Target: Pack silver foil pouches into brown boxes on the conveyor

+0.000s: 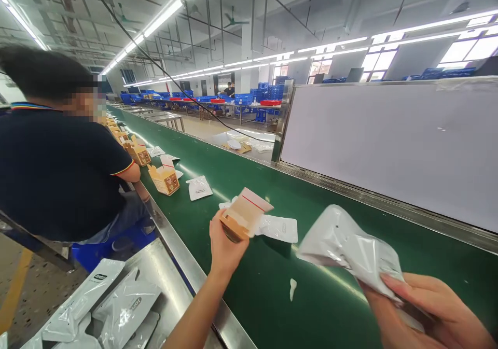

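1. In the lower middle of the frame we see the left hand raised over the green conveyor belt, its fingers closed around a small tan carton with an open flap and a red line across it.
2. In the lower right corner the right hand has its fingers closed on one end of a white plastic pouch, which sticks out toward the middle of the frame, above the belt.
3. Just behind the carton, a second flat white pouch lies on the belt, close to the left hand but not touched by it.
4. A small white scrap lies on the belt in the lower middle, between the two hands.
5. Further up the belt, left of centre, an open tan carton stands upright, with another white pouch lying just to its right.
6. At the left of the frame a co-worker in a dark shirt sits beside the belt, with more cartons in front of that person.
7. In the lower left corner, several white pouches are heaped on a steel worktop at the belt's edge.
8. Along the right of the frame, a white panel in a metal frame stands behind the belt.
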Demonstrator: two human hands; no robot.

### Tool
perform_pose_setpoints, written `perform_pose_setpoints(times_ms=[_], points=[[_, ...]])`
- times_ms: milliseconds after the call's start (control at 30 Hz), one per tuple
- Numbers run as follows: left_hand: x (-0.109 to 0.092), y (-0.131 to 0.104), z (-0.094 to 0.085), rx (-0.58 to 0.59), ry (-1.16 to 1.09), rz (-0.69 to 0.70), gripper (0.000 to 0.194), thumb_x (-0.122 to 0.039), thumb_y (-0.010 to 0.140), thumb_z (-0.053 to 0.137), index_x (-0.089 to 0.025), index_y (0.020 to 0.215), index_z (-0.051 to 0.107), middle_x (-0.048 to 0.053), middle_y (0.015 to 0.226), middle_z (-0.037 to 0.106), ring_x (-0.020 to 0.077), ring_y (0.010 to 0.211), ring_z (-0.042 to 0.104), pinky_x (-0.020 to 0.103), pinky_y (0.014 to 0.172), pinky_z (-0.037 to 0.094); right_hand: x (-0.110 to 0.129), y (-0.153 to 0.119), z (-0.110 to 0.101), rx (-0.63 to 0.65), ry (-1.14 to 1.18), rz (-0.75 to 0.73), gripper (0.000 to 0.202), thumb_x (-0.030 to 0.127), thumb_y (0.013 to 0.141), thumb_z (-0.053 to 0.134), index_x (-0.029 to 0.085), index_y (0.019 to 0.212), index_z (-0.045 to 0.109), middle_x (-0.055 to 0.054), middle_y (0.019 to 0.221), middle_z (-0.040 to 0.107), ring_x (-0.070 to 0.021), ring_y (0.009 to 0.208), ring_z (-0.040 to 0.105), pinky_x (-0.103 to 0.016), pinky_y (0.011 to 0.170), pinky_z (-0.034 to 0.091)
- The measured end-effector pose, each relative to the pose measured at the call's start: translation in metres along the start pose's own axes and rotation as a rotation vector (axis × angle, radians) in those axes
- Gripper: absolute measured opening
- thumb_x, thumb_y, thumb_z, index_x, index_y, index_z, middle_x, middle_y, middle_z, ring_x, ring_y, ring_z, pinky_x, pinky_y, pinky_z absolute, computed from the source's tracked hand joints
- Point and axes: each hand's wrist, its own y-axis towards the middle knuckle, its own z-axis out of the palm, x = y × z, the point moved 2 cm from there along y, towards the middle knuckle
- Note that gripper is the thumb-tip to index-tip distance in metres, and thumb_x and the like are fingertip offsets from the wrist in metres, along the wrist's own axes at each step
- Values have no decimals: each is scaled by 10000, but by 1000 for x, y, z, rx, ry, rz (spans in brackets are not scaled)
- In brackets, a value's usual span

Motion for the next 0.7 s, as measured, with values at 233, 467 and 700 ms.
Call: perform_pose_setpoints(times_ms=[233, 467, 700], points=[[-38, -91, -8, 192, -162, 31, 654, -201, 611, 713, -235, 1196, 424, 59, 1123, 576, 234, 1047, 593, 383, 885, 519, 55, 8, 19, 506, 102, -646, 247, -65, 816, 454, 147, 797, 580, -28, 704, 543, -142, 679, 551, -246, 557, 468], [-45, -113, -8, 261, -62, 380, 689, -88, 691, 585, -282, 1308, 347, 78, 1279, 557, 257, 1196, 536, 502, 1050, 418, 39, -24, 9, 1031, -89, -611, 578, 160, 701, 640, 85, 1261, 520, -162, 1260, 572, -336, 1182, 521, -480, 997, 473], [-37, -142, 8, 274, -71, 255, 746, -31, 564, 558, -259, 1260, 419, 88, 1211, 576, 277, 1107, 571, 465, 954, 502, 50, -18, 8, 1397, 134, -72, 444, -47, 669, 528, 249, 1000, 551, 69, 965, 645, -90, 848, 627, -124, 726, 507]])
